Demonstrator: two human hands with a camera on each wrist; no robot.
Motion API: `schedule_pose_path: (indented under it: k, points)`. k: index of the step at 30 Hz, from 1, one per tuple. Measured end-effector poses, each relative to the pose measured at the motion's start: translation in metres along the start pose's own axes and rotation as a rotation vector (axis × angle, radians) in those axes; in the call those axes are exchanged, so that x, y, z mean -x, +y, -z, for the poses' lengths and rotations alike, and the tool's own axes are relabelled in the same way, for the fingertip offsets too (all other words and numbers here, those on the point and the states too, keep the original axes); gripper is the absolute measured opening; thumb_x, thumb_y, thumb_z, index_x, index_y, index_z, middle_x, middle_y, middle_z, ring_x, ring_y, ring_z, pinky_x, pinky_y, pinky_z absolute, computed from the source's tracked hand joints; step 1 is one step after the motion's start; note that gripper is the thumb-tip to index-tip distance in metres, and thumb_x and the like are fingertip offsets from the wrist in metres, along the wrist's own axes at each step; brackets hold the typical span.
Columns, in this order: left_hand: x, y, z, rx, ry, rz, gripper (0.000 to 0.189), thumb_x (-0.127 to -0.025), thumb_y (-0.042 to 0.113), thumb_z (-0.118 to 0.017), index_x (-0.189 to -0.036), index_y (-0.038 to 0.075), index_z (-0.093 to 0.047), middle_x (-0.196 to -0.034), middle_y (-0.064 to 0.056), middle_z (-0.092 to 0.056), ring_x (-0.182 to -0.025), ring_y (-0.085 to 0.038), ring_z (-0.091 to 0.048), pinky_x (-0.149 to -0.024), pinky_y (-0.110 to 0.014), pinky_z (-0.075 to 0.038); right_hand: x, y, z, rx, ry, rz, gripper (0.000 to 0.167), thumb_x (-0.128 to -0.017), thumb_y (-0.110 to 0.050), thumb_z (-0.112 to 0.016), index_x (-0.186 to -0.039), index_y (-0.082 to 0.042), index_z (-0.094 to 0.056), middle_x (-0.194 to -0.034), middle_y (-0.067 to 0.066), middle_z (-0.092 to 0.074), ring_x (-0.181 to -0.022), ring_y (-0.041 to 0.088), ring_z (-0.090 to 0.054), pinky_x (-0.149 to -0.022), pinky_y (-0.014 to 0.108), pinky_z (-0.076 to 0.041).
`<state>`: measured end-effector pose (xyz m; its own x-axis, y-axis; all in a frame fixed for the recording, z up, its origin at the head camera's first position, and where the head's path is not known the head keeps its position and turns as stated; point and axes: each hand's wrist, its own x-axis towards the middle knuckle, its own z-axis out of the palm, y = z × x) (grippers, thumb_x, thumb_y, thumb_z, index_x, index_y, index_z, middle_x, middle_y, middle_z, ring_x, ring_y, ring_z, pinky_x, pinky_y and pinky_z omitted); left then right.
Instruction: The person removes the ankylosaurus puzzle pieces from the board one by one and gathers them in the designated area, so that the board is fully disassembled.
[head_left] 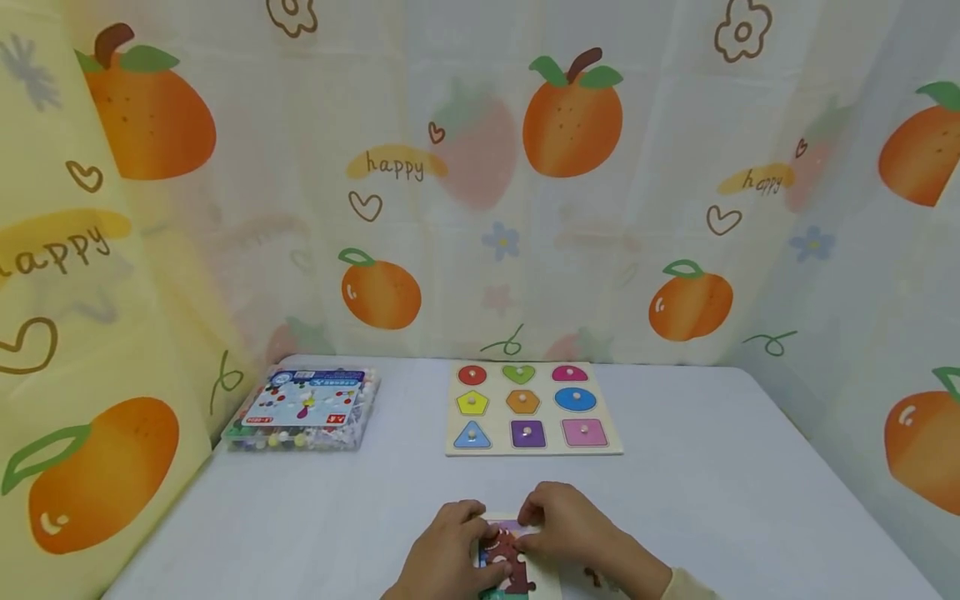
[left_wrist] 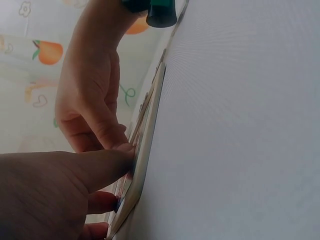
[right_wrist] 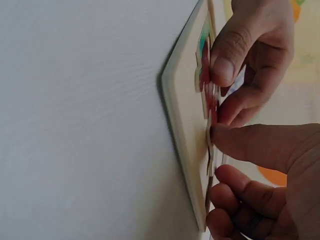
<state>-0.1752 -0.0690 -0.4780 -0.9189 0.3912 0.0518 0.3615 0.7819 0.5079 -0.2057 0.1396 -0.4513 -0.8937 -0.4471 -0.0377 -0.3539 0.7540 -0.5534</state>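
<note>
A jigsaw puzzle board (head_left: 551, 581) lies flat at the table's near edge, with joined pieces showing a dark red dinosaur-like figure (head_left: 517, 571). My right hand (head_left: 573, 525) pinches a puzzle piece (right_wrist: 210, 147) between thumb and fingers at the board's upper right; the piece sits slightly raised. My left hand (head_left: 450, 550) rests on the left side of the puzzle, its thumb pressing the dinosaur pieces and its fingertips at the upper left. Both hands cover parts of the picture. In the left wrist view the board (left_wrist: 145, 165) appears nearly edge-on.
A shape-peg board (head_left: 495, 425) with several coloured knobbed shapes lies at the back middle. To its left is a clear plastic box (head_left: 300, 412) of small colourful parts. Beside the right forearm, small brown pieces (head_left: 592, 577) partly show. A fruit-print curtain (head_left: 480, 208) surrounds the white table.
</note>
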Motion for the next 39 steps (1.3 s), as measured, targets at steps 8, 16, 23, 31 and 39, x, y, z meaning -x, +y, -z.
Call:
schedule_pose_path:
  k: [8, 16, 23, 31, 39]
  points:
    - [-0.001, 0.000, -0.001, -0.001, 0.007, 0.004, 0.045, -0.074, 0.061, -0.076, -0.097, 0.022, -0.074, -0.119, 0.003, -0.057, -0.113, -0.019, -0.050, -0.088, -0.043, -0.051, -0.001, -0.002, 0.000, -0.081, -0.017, -0.046, 0.030, -0.072, -0.030, -0.088, -0.086, -0.017, -0.064, -0.071, -0.009, -0.055, -0.066, 0.009, -0.051, -0.059, 0.023, -0.046]
    - [0.012, -0.001, -0.013, 0.044, -0.060, 0.033, 0.049, -0.072, 0.063, -0.076, -0.097, 0.020, -0.074, -0.118, 0.004, -0.058, -0.110, -0.017, -0.051, -0.086, -0.040, -0.052, 0.014, -0.002, -0.012, -0.112, -0.031, -0.013, 0.022, -0.073, -0.022, -0.084, -0.089, -0.014, -0.072, -0.072, -0.012, -0.057, -0.066, 0.006, -0.051, -0.061, 0.023, -0.047]
    - [0.006, 0.000, -0.006, -0.027, 0.005, 0.028, 0.057, -0.075, 0.064, -0.073, -0.110, 0.019, -0.074, -0.125, 0.001, -0.057, -0.118, -0.020, -0.048, -0.092, -0.046, -0.049, 0.019, 0.020, 0.028, 0.024, 0.075, -0.019, 0.023, -0.075, -0.030, -0.085, -0.093, -0.021, -0.073, -0.080, -0.015, -0.057, -0.079, 0.011, -0.051, -0.070, 0.029, -0.048]
    - [0.005, 0.002, -0.004, -0.008, 0.009, 0.072, 0.061, -0.073, 0.062, -0.076, -0.113, 0.016, -0.074, -0.125, 0.000, -0.057, -0.118, -0.023, -0.048, -0.093, -0.048, -0.048, 0.059, 0.090, 0.069, 0.124, 0.156, -0.230, 0.023, -0.077, -0.025, -0.084, -0.097, -0.021, -0.074, -0.077, -0.010, -0.052, -0.082, 0.017, -0.045, -0.068, 0.033, -0.041]
    - [0.002, 0.002, -0.003, -0.025, 0.027, 0.042, 0.059, -0.075, 0.062, -0.075, -0.113, 0.017, -0.073, -0.125, 0.001, -0.057, -0.118, -0.020, -0.048, -0.094, -0.046, -0.047, 0.074, 0.112, 0.066, 0.170, 0.156, -0.207, 0.026, -0.072, -0.024, -0.087, -0.093, -0.019, -0.074, -0.073, -0.010, -0.050, -0.076, 0.015, -0.043, -0.063, 0.030, -0.038]
